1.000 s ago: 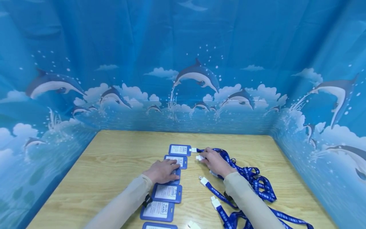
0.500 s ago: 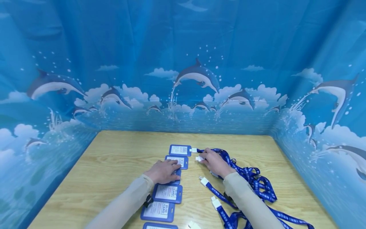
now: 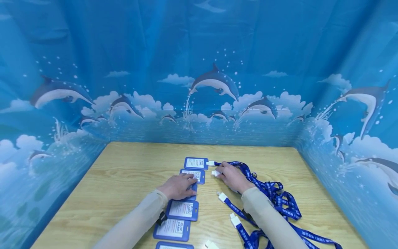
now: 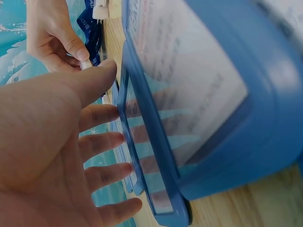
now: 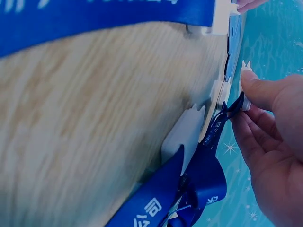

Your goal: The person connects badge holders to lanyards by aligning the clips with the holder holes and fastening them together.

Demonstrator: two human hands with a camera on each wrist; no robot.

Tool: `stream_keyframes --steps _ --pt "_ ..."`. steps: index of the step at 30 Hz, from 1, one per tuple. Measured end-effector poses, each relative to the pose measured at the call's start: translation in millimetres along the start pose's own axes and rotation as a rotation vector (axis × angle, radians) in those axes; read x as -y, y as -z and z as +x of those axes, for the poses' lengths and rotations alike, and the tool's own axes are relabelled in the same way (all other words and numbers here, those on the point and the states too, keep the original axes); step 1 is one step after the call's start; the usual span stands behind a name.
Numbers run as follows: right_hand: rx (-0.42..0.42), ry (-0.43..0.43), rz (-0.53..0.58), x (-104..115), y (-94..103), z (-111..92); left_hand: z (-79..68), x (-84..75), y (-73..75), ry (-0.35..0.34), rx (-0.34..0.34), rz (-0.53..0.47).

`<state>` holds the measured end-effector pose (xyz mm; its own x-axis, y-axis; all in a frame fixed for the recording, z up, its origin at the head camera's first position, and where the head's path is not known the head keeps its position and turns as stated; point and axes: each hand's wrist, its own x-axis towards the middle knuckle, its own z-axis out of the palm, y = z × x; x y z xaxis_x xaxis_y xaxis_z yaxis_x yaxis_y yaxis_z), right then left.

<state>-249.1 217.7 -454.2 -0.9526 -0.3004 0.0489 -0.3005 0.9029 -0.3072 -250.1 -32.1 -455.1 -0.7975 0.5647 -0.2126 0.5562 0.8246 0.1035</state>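
Note:
My left hand (image 3: 178, 186) lies over the column of blue badge holders, its fingers fairly straight and spread. Its fingertips touch the second badge holder (image 3: 200, 176) from the back, and the thumb is over the third one (image 3: 193, 195), mostly covered by the hand. My right hand (image 3: 231, 176) pinches a white plastic lanyard clip (image 5: 245, 90) between thumb and fingers, its small prongs pointing out. A gap separates this clip from the slot of the second holder. From the clip, a dark blue printed lanyard (image 5: 213, 151) trails down.
The farthest badge holder (image 3: 196, 163) has a white clip (image 3: 211, 163) at its slot. Nearer holders (image 3: 181, 210) continue down the column. Loose lanyards (image 3: 284, 202) heap at the right, with more white clips (image 3: 222, 197) on the wooden table (image 3: 124, 166). A dolphin-printed curtain (image 3: 199, 128) encloses the table.
My right hand has shifted slightly left, bringing the pinched clip a little closer to the second badge holder. The left hand stays practically in place.

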Motion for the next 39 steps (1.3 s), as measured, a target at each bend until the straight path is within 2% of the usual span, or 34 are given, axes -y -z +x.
stream_keyframes --steps 12,25,39 --pt "0.0 0.004 0.012 -1 -3.3 2 3.0 -3.8 0.5 0.044 0.042 -0.064" --pt "0.026 0.002 0.032 -1 -8.2 6 2.9 -2.8 0.5 0.007 0.041 -0.043" --pt "0.011 0.036 0.047 1 -12.6 6 4.6 -2.6 -1.0 0.021 0.044 -0.02"
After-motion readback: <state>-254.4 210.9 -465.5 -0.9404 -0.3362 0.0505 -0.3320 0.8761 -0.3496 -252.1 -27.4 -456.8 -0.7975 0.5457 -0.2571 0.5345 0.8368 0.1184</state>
